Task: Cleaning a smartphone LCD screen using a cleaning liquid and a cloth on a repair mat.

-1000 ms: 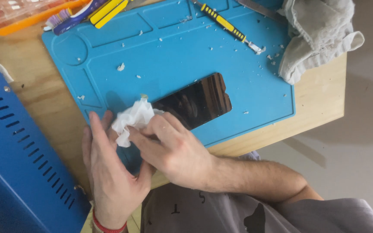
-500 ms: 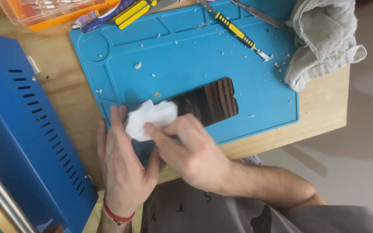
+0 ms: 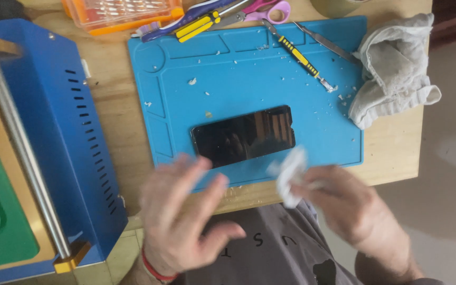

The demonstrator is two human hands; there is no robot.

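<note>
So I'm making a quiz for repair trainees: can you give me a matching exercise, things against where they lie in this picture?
Things:
1. dark phone screen
2. grey rag
3. white wipe
4. yellow-and-black tool

Places:
A. in the right hand
B. at the table's right edge, partly over the blue mat
C. flat on the mat's middle
D. slanting across the mat's top

Pairs: 1-C, 2-B, 3-A, 4-D

This is a small electronics repair workshop. A blue silicone work mat (image 3: 249, 68) with moulded compartments lies on a wooden worktop (image 3: 391, 153), littered with white scraps. Along its far edge sit a yellow-handled precision screwdriver (image 3: 301, 57), metal tweezers (image 3: 327, 43), scissors (image 3: 262, 10) and an orange case of screwdriver bits (image 3: 122, 13). A blue metal machine (image 3: 54, 137) with vent slots stands beside the mat.
</note>
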